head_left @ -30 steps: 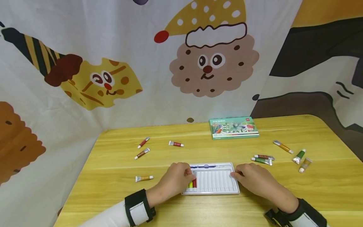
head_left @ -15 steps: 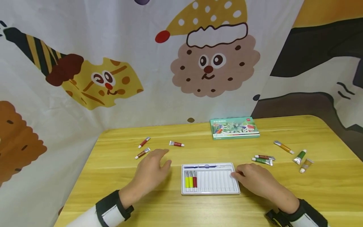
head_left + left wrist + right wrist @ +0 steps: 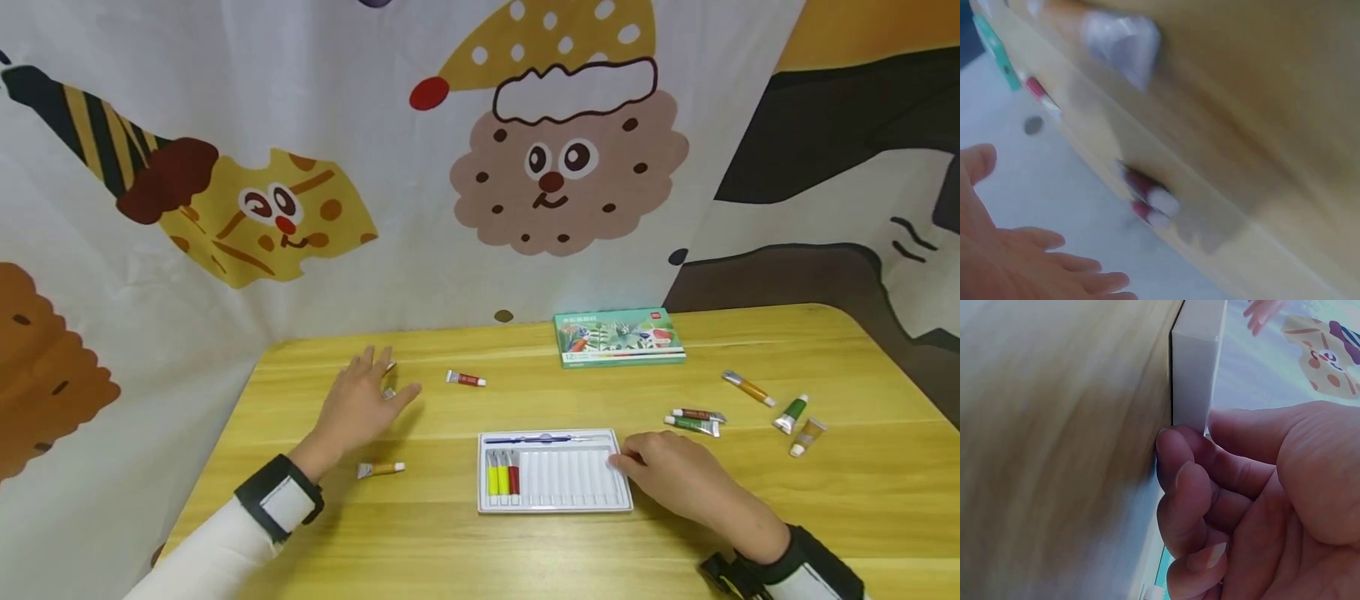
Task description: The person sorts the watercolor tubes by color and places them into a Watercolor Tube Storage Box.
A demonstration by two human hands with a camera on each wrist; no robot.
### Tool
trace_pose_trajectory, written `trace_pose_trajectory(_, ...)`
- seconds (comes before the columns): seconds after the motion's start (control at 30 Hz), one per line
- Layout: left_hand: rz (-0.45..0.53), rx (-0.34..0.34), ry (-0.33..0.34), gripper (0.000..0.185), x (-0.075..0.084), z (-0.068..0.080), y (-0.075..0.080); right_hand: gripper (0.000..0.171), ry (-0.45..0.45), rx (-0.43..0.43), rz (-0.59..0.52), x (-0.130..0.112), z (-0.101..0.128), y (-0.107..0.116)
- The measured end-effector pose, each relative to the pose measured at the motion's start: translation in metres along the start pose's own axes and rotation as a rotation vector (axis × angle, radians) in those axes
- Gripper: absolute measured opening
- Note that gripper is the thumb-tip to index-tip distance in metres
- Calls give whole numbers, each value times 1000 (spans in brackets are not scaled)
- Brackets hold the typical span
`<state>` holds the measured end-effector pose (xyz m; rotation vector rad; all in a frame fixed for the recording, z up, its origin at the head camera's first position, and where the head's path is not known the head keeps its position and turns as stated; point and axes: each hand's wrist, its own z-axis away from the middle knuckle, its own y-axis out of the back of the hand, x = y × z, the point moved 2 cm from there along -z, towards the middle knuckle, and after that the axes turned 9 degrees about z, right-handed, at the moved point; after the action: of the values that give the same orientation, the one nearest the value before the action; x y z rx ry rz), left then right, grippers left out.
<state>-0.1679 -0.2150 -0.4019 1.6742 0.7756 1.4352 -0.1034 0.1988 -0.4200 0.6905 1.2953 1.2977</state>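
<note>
Far left, the spread, empty left hand (image 3: 356,408) hovers by near-parallel tubes (image 3: 1139,184). The right hand (image 3: 678,475) (well apart) pinches the tray (image 3: 573,479).

- wooden tabletop (image 3: 435,558), yellowish grain, below the left hand (image 3: 357,408) and right hand (image 3: 670,471).
- flat teal box (image 3: 618,337), plant print, lying beyond the right hand, near the table's back edge.
- pale cloth (image 3: 420,275), hanging beyond both hands.
- printed cheese figure (image 3: 281,237), beyond the left hand and left of it.
- printed biscuit figure (image 3: 566,187), spotted hat (image 3: 562,46), beyond, between the hands.
</note>
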Motion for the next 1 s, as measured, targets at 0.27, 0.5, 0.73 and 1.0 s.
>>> trace_pose_trajectory(0.27, -36, -38, 91, 94, -30, -26, 4, 23, 9, 16, 10, 0, 0, -1)
trace_pose_trajectory(0.5, -17, -77, 156, 92, -46, -39, 10, 24, 14, 29, 17, 0, -1, -1)
trace_pose_trajectory(0.73, 18, -39, 178, 72, -51, -45, 11, 23, 15, 29, 16, 0, 0, -1)
trace_pose_trajectory(1.0, 35, -46, 153, 36, -49, -48, 7, 23, 5, 21, 9, 1, 1, 0)
